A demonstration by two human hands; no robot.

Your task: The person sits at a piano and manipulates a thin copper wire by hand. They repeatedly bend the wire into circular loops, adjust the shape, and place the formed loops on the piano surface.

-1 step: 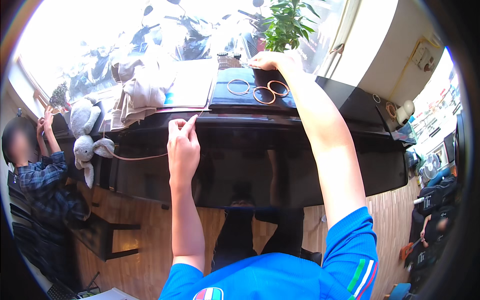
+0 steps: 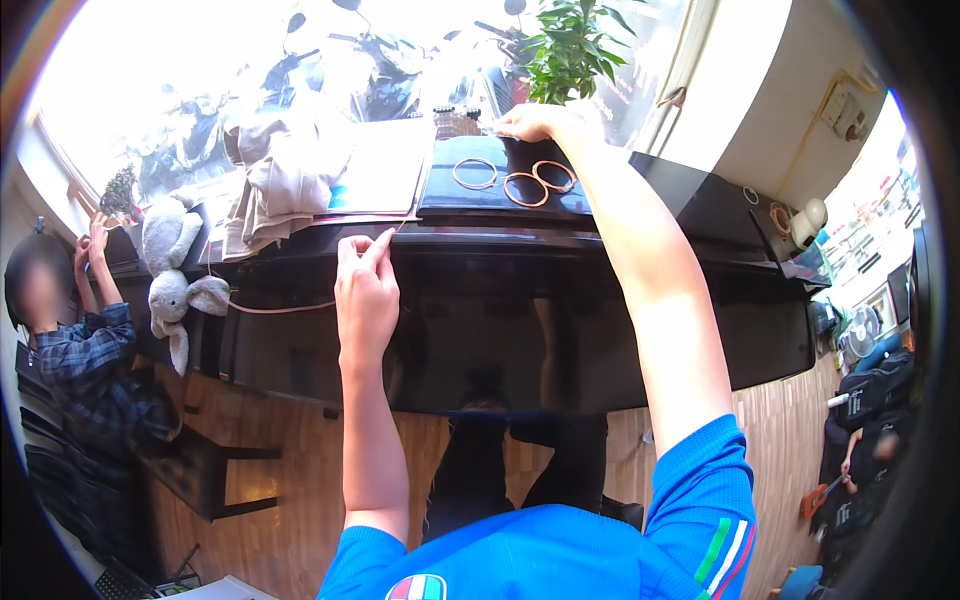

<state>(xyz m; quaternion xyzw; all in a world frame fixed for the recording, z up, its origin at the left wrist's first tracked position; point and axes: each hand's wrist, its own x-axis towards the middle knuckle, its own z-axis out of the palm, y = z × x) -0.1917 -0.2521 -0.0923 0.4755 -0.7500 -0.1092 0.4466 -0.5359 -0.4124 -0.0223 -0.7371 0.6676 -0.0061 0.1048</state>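
Observation:
My left hand pinches a thin pinkish cord in front of the glossy black furniture's upper edge. From the fist, the cord sags left toward a grey plush rabbit; a short end shows above the fingertips. My right arm reaches far over the top, and my right hand has its fingers closed beside an object with tuning pegs, like a guitar headstock. What those fingertips hold is too small and bright to make out. Below the right hand lie three copper-coloured rings, on a shiny dark surface.
White sheets and a crumpled beige cloth lie left of the rings. A leafy plant stands by the bright window. A person in a plaid shirt is at the far left, near a black bench.

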